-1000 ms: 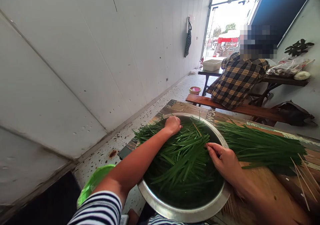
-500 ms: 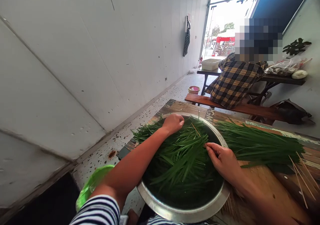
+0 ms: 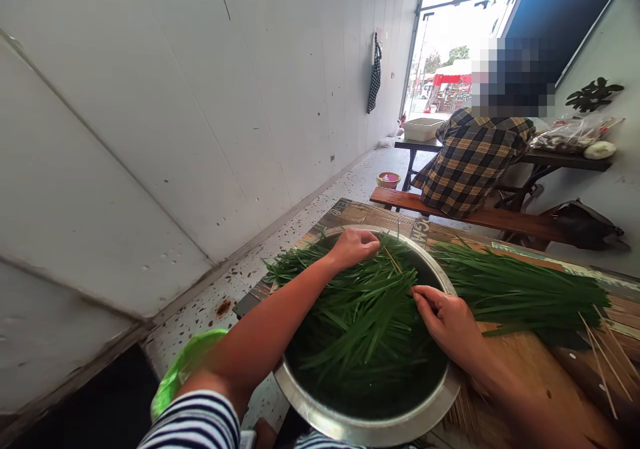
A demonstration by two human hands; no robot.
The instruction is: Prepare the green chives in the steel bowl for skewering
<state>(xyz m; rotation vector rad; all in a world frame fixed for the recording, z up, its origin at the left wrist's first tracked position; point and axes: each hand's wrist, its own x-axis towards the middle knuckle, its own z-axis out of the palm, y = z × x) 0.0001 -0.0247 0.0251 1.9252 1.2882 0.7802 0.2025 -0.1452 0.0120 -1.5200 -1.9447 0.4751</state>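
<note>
Stick (image 3: 393,260): one, thin, pale brown, within the bowl (image 3: 370,430), at about one on its dial (twelve farthest from me). Long axis five to eleven: far end pointing to eleven, near end toward five, at my right hand. Leaf ends cover a stretch near that hand; whether pierced, I cannot tell.

Right hand (image 3: 445,316): mine, over the rim between two and three; thumb and forefinger pinching the stick's near end.

Left hand (image 3: 353,248): mine, near twelve; fingers drawn together, tips just beside the stick's far end. Whether they touch it or hold a leaf, I cannot tell.

Bowl: metal, round, broad-rimmed. Contents: heaped green leaves (image 3: 360,302), many running from one toward seven; depths dark. Others show past the rim at ten.

Sheaf (image 3: 530,289): long leaves, laid on my table (image 3: 525,349), between two and three.

Loose sticks (image 3: 597,362): several, at three.

Green bag (image 3: 170,382): between eight and nine, contents unclear.

Pail (image 3: 389,181): on the floor toward twelve, something pink inside.

Tub (image 3: 421,130): pale, past the pail, on a farther table; interior hidden.

Person (image 3: 475,162): plaid shirt, seated toward one.
</note>
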